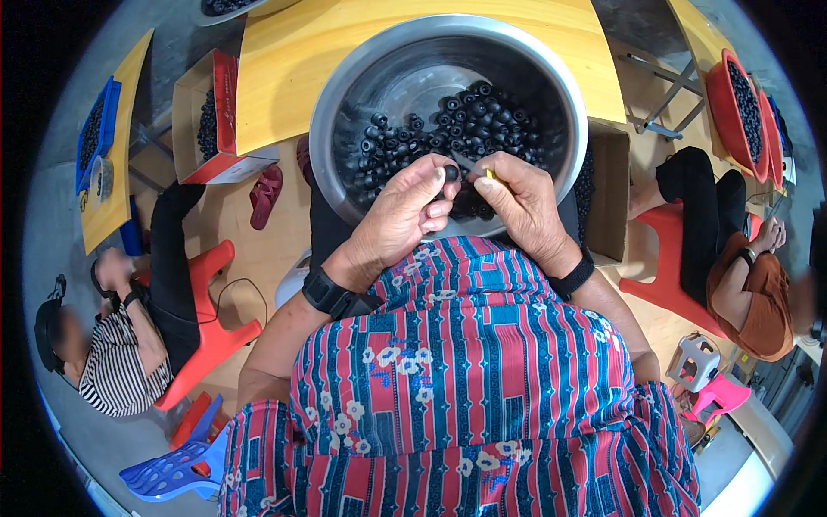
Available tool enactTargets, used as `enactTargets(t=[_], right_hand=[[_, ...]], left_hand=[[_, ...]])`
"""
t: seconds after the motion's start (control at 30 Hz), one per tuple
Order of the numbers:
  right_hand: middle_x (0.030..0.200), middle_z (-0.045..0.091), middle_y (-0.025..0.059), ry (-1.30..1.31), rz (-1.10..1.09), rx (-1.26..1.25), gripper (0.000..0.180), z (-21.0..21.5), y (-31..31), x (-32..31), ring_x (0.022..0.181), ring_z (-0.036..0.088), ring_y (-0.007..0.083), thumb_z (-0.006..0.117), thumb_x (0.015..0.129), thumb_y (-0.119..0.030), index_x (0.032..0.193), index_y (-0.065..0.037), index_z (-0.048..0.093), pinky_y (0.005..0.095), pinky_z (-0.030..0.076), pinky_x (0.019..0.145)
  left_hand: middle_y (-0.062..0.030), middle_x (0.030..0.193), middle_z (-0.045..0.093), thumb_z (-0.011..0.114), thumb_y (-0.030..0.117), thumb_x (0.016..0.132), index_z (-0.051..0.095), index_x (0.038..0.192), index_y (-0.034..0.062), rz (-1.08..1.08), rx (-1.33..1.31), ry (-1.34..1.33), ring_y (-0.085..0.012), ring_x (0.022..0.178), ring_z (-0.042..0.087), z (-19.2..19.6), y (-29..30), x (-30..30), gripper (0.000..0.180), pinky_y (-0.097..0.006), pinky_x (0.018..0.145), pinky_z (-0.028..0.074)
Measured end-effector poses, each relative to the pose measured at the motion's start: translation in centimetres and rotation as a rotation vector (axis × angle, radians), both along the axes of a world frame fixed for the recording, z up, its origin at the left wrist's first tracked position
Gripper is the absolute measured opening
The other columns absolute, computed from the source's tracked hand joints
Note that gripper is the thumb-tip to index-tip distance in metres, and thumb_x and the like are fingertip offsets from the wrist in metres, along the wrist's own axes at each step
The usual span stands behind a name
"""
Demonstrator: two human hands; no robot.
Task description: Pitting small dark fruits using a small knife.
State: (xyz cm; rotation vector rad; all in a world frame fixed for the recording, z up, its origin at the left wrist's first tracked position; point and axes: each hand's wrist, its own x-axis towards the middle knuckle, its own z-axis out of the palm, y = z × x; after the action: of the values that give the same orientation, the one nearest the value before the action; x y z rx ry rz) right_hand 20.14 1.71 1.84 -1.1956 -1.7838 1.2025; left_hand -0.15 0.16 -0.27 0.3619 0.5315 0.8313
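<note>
Between the thumb and fingers of my left hand (403, 205) is a small black ring-shaped part (451, 173). My right hand (525, 204) pinches a small knife with a yellow handle (490, 174), and its short blade (463, 161) points toward the black part. Both hands are close together over the near side of a large metal basin (320, 129). Inside the basin lie several loose black ring-shaped parts (482, 114), mostly heaped toward the middle and right. My fingers cover part of the knife and of the held piece.
A yellow table (276, 77) lies beyond the basin. Cardboard boxes with black parts stand at left (191, 103) and right (610, 189). Two people sit on red stools (211, 284) at either side. A red basin (719, 103) and blue tray (108, 121) hold more black parts.
</note>
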Motion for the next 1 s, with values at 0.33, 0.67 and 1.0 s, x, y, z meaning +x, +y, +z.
enactTargets(t=[0.33,0.67,1.0], right_hand=[[0.08,0.062,0.0132,-0.16,0.062,0.23,0.021,0.38,-0.05,-0.43,0.074,0.062,0.0339,0.065,0.09,-0.028,0.091,-0.007,0.067,0.0399,0.049,0.064],[0.077,0.061,0.0132,-0.188,0.052,0.263,0.021,0.31,0.01,-0.38,0.072,0.062,0.0334,0.067,0.089,-0.027,0.089,-0.007,0.067,0.0401,0.048,0.062],[0.075,0.06,0.0148,-0.22,0.032,0.187,0.023,-0.03,-0.03,-0.36,0.071,0.061,0.0356,0.066,0.09,-0.028,0.088,-0.005,0.065,0.0416,0.048,0.062]], left_hand=[[0.0005,0.089,0.048,0.047,0.022,0.104,0.052,0.114,0.0063,0.001,0.012,0.006,-0.0028,0.066,0.036,-0.27,0.04,-0.03,0.019,-0.016,0.057,0.032],[0.0006,0.09,0.048,0.047,0.021,0.104,0.051,0.115,0.0066,-0.013,0.005,0.011,-0.0029,0.066,0.036,0.07,0.02,-0.06,0.019,-0.016,0.057,0.032],[0.0008,0.09,0.048,0.049,0.023,0.103,0.05,0.114,0.0073,-0.01,0.032,0.001,-0.0033,0.067,0.036,-0.61,0.25,-0.15,0.019,-0.017,0.058,0.033]])
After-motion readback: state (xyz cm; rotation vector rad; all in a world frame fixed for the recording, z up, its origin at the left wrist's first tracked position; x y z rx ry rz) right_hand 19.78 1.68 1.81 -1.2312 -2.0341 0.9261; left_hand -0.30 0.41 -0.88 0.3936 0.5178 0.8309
